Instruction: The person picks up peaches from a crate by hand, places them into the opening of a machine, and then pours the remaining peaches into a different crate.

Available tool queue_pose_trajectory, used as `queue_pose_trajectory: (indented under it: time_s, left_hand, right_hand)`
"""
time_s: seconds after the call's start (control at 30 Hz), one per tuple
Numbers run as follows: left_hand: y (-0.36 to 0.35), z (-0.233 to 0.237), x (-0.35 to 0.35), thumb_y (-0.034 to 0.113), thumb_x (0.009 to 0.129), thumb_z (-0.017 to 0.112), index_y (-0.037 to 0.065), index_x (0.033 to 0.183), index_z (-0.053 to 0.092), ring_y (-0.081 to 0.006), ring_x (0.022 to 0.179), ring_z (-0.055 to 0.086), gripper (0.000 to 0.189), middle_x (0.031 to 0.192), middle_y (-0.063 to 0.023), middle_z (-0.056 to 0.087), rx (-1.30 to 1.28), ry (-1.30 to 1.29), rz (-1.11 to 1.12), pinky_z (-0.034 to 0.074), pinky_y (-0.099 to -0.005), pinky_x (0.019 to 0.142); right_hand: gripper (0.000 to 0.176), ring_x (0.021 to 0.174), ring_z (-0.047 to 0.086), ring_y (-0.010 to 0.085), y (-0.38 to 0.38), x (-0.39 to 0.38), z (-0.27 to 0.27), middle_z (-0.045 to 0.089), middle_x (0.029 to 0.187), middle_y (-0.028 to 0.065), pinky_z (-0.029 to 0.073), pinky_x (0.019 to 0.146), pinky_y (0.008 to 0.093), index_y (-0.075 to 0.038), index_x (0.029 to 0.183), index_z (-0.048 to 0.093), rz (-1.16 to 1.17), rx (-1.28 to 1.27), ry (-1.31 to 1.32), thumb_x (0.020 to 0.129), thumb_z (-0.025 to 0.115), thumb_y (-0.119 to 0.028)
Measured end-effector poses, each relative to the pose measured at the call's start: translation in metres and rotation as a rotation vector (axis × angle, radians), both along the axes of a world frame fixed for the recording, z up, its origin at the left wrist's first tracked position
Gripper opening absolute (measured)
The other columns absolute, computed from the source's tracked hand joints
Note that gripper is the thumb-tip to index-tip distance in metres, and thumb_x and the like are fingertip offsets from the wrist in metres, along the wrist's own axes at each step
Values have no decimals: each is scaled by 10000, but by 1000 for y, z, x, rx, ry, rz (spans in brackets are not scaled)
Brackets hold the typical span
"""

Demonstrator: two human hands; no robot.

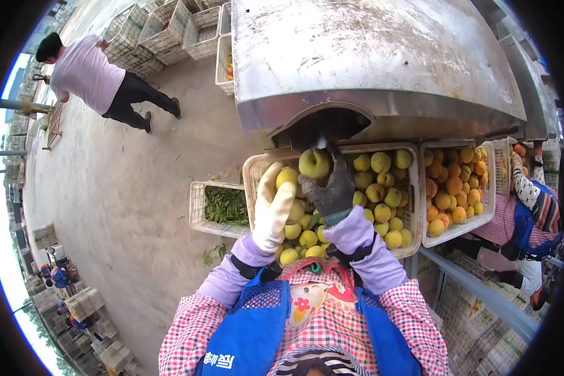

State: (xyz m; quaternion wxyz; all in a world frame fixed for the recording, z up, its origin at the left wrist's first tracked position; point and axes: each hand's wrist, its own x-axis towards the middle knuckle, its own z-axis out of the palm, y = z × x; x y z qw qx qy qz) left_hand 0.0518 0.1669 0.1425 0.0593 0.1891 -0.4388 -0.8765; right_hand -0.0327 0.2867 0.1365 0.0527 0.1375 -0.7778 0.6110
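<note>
Yellow fruit (314, 163) sits gripped in my right hand (332, 191), dark-gloved fingers curled round it, just above the full crate (252, 178); my left hand (272, 210), white-gloved, wraps its fingers on a second fruit (286, 177) beside it. Beyond, I see the metal chute (370, 62), then a person (88, 72) leaning forward

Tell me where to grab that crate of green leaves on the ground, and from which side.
Probably take the leaf crate by the rim of its short left end, coming from the open floor side: it lies flat and shallow, that end is free, while the right end sits against the fruit crate.
</note>
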Motion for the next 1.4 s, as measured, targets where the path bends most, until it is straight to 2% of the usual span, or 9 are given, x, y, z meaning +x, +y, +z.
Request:
queue_pose_trajectory:
  time_s: [0.13,0.33,0.43,0.5,0.53,0.77,0.9,1.07,1.4]
  left_hand:
    - [-18,3,4,257,1023,632,22,1538,394,-184,1197,581,614,1387,-93,543,33,-33,-33,527,-344,990]
    - [-28,3,10,323,971,671,52,1567,370,-228,1281,562,720,1483,-122,509,107,13,-113,559,-380,949]
    - [-28,13,14,371,1009,623,63,1576,362,-257,1282,574,696,1477,-125,522,287,46,-130,556,-392,971]
    - [-28,6,16,407,1036,580,71,1583,355,-272,1278,582,680,1464,-131,536,442,34,-169,548,-409,997]
    - [-28,4,17,424,1049,558,75,1586,352,-279,1276,586,673,1457,-134,544,520,25,-192,543,-418,1011]
    - [-12,18,6,424,1096,429,22,1594,306,-269,1311,579,652,1509,-157,505,189,78,-345,481,-435,1101]
    - [-7,18,-1,348,1125,391,9,1576,339,-229,1193,641,567,1437,-139,556,225,91,-231,550,-363,962]
    - [-23,-29,-1,382,1128,411,32,1481,468,-240,1228,614,501,1326,-139,634,-423,46,-220,497,-391,1036]
    - [-29,-18,12,347,1057,448,62,1500,472,-185,1131,603,527,1288,-136,629,-169,-256,-247,508,-338,962]
  right_hand:
    - [626,1176,585,441,1,-44,-10,602,1336,207,453,1029,509,-67,1304,627,-98,603,596,826,800,-431]
    - [614,1239,562,415,-2,-55,30,603,1319,211,442,1074,511,-89,1442,526,363,957,32,927,731,-352]
    - [716,1237,576,415,-12,-54,12,625,1320,212,432,1096,504,-71,1445,541,180,562,421,884,764,-456]
    - [686,1111,640,399,9,-39,28,673,1261,195,498,984,509,-52,1283,680,369,121,80,820,807,-542]
    - [796,1197,597,387,17,-26,37,641,1345,171,437,1063,525,-33,1335,649,324,540,480,751,852,-534]
    - [733,1233,569,368,27,13,16,619,1366,155,417,1087,492,-40,1299,652,234,427,226,725,869,-440]
    - [641,1122,619,378,19,-11,3,654,1273,161,463,1015,496,-39,1253,662,123,357,373,755,842,-401]
    - [505,1032,609,366,12,-70,-34,636,1163,151,457,936,494,-57,1157,647,60,447,362,775,790,-356]
    - [239,852,588,343,117,-13,-124,601,942,129,445,779,489,-93,964,615,19,932,194,814,685,-266]
